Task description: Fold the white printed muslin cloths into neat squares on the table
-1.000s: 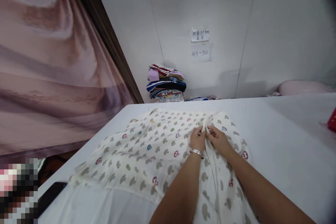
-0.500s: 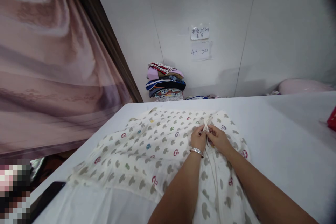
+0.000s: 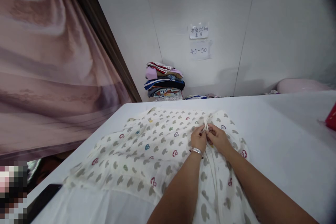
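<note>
A cream garment (image 3: 147, 154) printed with grey and coloured mushroom shapes lies spread on the white table (image 3: 275, 154). My left hand (image 3: 198, 139), with a silver bracelet at the wrist, and my right hand (image 3: 218, 139) meet at the garment's front opening near its far end. Both hands have their fingers pinched closed on the white edge of the opening (image 3: 206, 126), thumbs touching. What exactly sits between the fingertips is too small to make out.
A stack of folded clothes (image 3: 164, 85) rests against the back wall beyond the table. Paper notes (image 3: 198, 40) hang on the wall. A dark phone (image 3: 42, 201) lies at the table's near left corner. A red object (image 3: 331, 117) sits at the right edge. A pink curtain (image 3: 49, 63) hangs left.
Both hands stay at the garment's opening with only slight finger motion. The view has shifted a little to the right and down.
</note>
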A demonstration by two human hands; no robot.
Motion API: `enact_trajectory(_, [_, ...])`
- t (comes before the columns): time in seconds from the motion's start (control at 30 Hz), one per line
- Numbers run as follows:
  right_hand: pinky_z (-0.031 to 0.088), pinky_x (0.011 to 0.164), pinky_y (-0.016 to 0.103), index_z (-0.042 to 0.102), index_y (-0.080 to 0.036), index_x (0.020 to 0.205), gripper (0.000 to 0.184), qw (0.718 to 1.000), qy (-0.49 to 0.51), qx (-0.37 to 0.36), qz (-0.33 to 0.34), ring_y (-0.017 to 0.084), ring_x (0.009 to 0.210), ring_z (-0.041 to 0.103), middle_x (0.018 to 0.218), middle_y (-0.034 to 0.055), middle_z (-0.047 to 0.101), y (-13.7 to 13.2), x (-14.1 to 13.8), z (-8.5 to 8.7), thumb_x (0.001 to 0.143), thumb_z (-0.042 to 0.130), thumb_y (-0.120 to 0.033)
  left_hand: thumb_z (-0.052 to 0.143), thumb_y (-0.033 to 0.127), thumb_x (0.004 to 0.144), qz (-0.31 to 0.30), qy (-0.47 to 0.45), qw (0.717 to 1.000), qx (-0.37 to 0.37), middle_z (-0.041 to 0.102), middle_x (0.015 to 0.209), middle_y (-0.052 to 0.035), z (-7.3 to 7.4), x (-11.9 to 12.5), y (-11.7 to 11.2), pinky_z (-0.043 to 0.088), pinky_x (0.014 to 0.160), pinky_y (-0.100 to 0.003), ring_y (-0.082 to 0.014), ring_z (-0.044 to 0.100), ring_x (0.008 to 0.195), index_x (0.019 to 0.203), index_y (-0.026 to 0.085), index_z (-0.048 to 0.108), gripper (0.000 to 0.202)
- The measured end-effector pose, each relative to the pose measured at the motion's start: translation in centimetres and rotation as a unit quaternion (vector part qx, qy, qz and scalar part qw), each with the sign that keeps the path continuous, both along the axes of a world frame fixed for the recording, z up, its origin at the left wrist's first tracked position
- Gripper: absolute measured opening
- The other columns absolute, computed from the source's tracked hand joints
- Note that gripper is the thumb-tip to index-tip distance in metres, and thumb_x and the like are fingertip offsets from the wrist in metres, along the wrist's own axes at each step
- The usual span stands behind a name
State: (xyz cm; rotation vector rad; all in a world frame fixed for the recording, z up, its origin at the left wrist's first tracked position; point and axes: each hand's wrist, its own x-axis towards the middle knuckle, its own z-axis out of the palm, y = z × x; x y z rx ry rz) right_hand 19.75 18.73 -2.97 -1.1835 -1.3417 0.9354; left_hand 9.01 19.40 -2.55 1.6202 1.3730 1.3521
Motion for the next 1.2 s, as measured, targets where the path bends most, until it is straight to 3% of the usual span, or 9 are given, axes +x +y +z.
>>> enact_trajectory(0.17, [0.044, 0.051, 0.024, 0.060, -0.016, 0.109, 0.038, 0.998, -0.058, 0.037, 0.003, 0.012, 0.053, 0.050, 0.068, 0.0001, 0.059, -0.3, 0.5, 0.9, 0.077, 0.046, -0.030, 0.052, 0.014, 0.074, -0.001, 0.021, 0.999, 0.026, 0.060, 0.088, -0.0015, 0.5, 0.0, -0.5, 0.047, 0.068, -0.024, -0.0103, 0.054, 0.068, 0.100, 0.019, 0.065, 0.030])
enact_trajectory(0.33, [0.045, 0.060, 0.027, 0.062, -0.014, 0.110, 0.041, 0.998, -0.060, 0.025, -0.005, 0.016, 0.064, 0.055, 0.069, 0.0016, 0.063, -0.6, 0.7, 1.7, 0.077, 0.041, -0.027, 0.057, 0.019, 0.073, 0.014, 0.080, 0.996, 0.039, 0.059, 0.089, -0.0016, 0.7, 0.2, -0.8, 0.047, 0.069, -0.025, -0.0113, 0.053, 0.068, 0.105, 0.021, 0.063, 0.032])
enact_trajectory(0.47, [0.045, 0.053, 0.026, 0.062, -0.015, 0.104, 0.037, 0.999, -0.040, 0.004, -0.011, 0.014, 0.057, 0.053, 0.068, 0.0013, 0.062, -0.6, 0.6, 1.8, 0.078, 0.046, -0.036, 0.049, 0.018, 0.079, 0.015, 0.108, 0.992, 0.057, 0.061, 0.090, -0.0022, 0.9, 0.2, -1.1, 0.046, 0.076, -0.026, -0.0133, 0.055, 0.079, 0.104, 0.022, 0.063, 0.029])
enact_trajectory(0.7, [0.038, 0.037, 0.022, 0.054, -0.018, 0.071, 0.032, 0.995, 0.089, -0.040, -0.035, 0.010, 0.039, 0.045, 0.048, -0.0046, 0.050, -0.4, 0.9, 2.3, 0.074, 0.055, -0.050, 0.045, 0.016, 0.080, -0.036, 0.190, 0.978, 0.083, 0.060, 0.091, -0.0005, 1.4, 0.4, -1.9, 0.046, 0.071, -0.023, -0.0123, 0.056, 0.078, 0.111, 0.028, 0.059, 0.037])
enact_trajectory(1.03, [0.037, 0.037, 0.020, 0.055, -0.018, 0.082, 0.034, 0.981, 0.165, -0.098, -0.016, 0.010, 0.038, 0.047, 0.048, -0.0037, 0.054, 0.0, 1.2, 2.3, 0.072, 0.058, -0.051, 0.045, 0.012, 0.076, -0.033, 0.192, 0.977, 0.090, 0.059, 0.089, 0.0005, 1.5, 0.5, -2.1, 0.045, 0.072, -0.021, -0.0114, 0.056, 0.078, 0.109, 0.027, 0.060, 0.039])
enact_trajectory(1.2, [0.037, 0.039, 0.020, 0.055, -0.017, 0.075, 0.032, 0.982, 0.162, -0.096, -0.031, 0.009, 0.039, 0.047, 0.048, -0.0030, 0.054, 0.1, 1.3, 2.3, 0.070, 0.060, -0.048, 0.045, 0.014, 0.077, -0.040, 0.204, 0.974, 0.084, 0.060, 0.093, -0.0008, 1.3, 0.5, -2.1, 0.046, 0.073, -0.023, -0.0129, 0.057, 0.080, 0.114, 0.027, 0.057, 0.040])
